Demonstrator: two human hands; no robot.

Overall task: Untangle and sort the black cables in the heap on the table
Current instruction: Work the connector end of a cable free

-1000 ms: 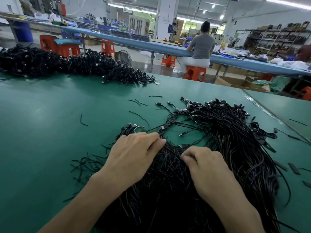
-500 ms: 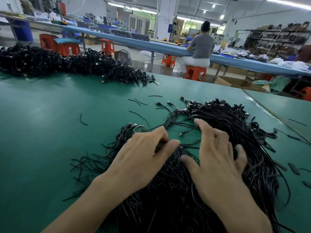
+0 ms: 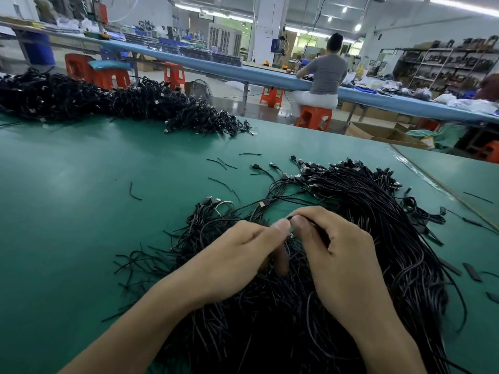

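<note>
Black cables lie in a heap (image 3: 383, 217) on the near right of the green table (image 3: 81, 211). One thin cable (image 3: 290, 217) is pinched just above the heap's middle, with the thumb and forefinger of the left hand (image 3: 243, 255) and of the right hand (image 3: 340, 255) closed on it, tip to tip. It is best drawn out slowly along its length, so that loops are fed free rather than tightened, then laid to the left, well apart from the heap.

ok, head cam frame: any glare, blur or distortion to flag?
Head view: strong wide-angle bend, the far blue bench bows; ceiling strip lights blow out; mild sheen on the green table; left hand and right hand, pinching a cable, look sharp; black cable heap merges into a dark mass near the bottom edge.
</note>
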